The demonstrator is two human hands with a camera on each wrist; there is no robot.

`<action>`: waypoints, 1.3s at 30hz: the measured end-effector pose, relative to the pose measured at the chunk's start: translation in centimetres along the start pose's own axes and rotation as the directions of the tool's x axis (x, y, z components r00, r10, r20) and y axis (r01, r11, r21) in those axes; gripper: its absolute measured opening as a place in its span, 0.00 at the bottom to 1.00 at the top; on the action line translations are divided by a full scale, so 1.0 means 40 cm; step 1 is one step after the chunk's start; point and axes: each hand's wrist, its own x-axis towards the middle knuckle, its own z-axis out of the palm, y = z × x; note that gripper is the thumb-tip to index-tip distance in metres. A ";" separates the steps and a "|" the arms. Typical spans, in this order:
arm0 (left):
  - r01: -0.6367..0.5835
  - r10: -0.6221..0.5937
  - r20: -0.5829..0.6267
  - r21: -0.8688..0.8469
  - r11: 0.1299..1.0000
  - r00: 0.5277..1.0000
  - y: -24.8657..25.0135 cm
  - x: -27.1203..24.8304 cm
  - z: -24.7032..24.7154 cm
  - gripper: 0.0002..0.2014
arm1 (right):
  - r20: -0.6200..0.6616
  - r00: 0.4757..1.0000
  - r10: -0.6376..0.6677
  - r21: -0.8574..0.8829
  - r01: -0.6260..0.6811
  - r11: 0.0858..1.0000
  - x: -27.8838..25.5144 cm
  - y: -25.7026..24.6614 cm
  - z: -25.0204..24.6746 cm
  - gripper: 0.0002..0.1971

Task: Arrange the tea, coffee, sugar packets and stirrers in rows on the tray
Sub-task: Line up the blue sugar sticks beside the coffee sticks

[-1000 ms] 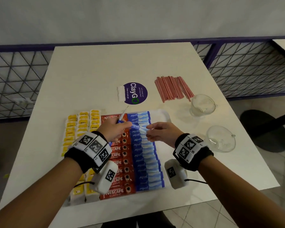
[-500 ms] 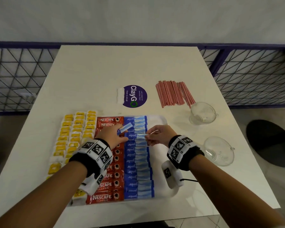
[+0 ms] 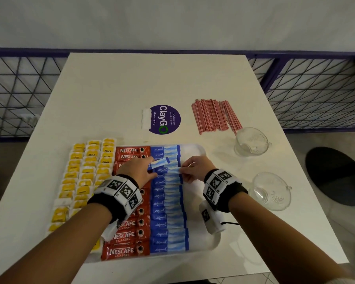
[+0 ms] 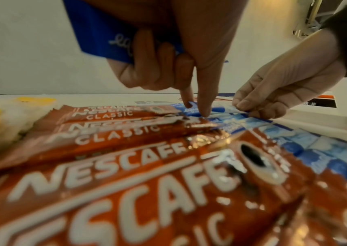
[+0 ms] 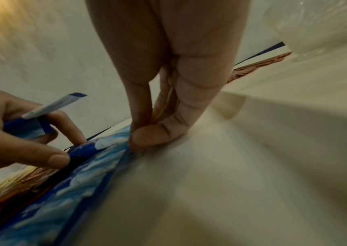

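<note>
Head view shows the left hand [image 3: 136, 171] holding a spare blue sugar packet [image 3: 159, 163] in its curled fingers while two straight fingers press down on the blue sugar row [image 3: 168, 212] of the white tray [image 3: 195, 149]. From the right, the right hand [image 3: 195, 168] pinches the right end of a packet lying in that row. Red coffee sachets [image 3: 127, 235] lie in a row just left of the blue one, yellow tea bags [image 3: 80, 177] further left. Red stirrers [image 3: 213, 116] lie on the table [image 3: 115, 89], far right of the tray, near two glass cups [image 3: 252, 141].
</note>
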 end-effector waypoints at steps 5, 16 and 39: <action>0.018 -0.018 -0.009 -0.050 0.999 1.000 0.002 0.000 -0.003 0.18 | 0.011 1.000 -0.002 -0.079 0.003 0.997 0.007 -0.002 0.001 0.11; 0.011 -0.011 0.005 -0.064 0.998 1.000 -0.006 0.003 -0.008 0.17 | -0.006 1.000 -0.010 -0.062 0.010 0.998 0.004 -0.011 0.009 0.13; 0.116 0.052 0.171 -0.832 0.543 0.984 -0.018 -0.071 -0.081 0.07 | 0.134 0.957 -0.257 0.190 0.230 0.955 -0.108 -0.115 0.025 0.06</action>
